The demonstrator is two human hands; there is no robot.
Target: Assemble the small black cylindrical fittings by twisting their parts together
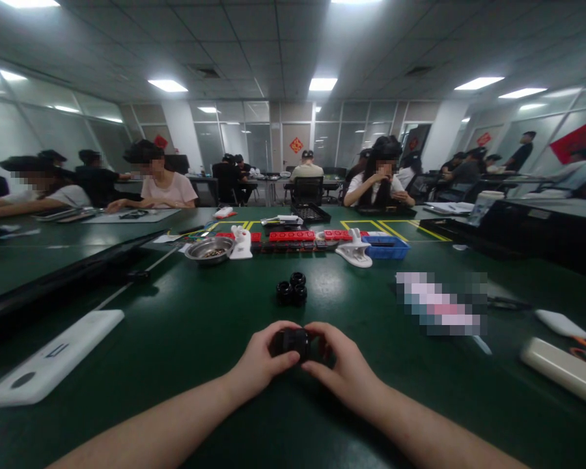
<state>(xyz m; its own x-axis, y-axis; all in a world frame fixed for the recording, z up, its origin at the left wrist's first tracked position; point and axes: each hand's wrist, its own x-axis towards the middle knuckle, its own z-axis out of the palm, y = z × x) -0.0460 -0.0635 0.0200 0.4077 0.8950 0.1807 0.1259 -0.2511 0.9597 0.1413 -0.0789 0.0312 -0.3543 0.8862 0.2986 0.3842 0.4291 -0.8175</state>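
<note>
Left grip (267, 353) is clamped on a small black part (293, 342), thumb across its near face and fingers behind, while the right grip (342, 363) curves round its right side, thumb and fingers parted; whether it bears firmly on the part cannot be told. The part sits between the two hands, above the near middle of the green table (215, 299), with a cluster of glossy black round pieces (299, 294) lying just beyond it. For handling it well, the left thumb should probably keep even pressure while the right fingertips work from opposite sides, so that the part stays square rather than twisting; fingers are best kept off any seam. It looks squat, and its long axis, if it has one, seems to run roughly left to right, from hand to hand. Fingers cover both ends, so which end is its front cannot be told.
</note>
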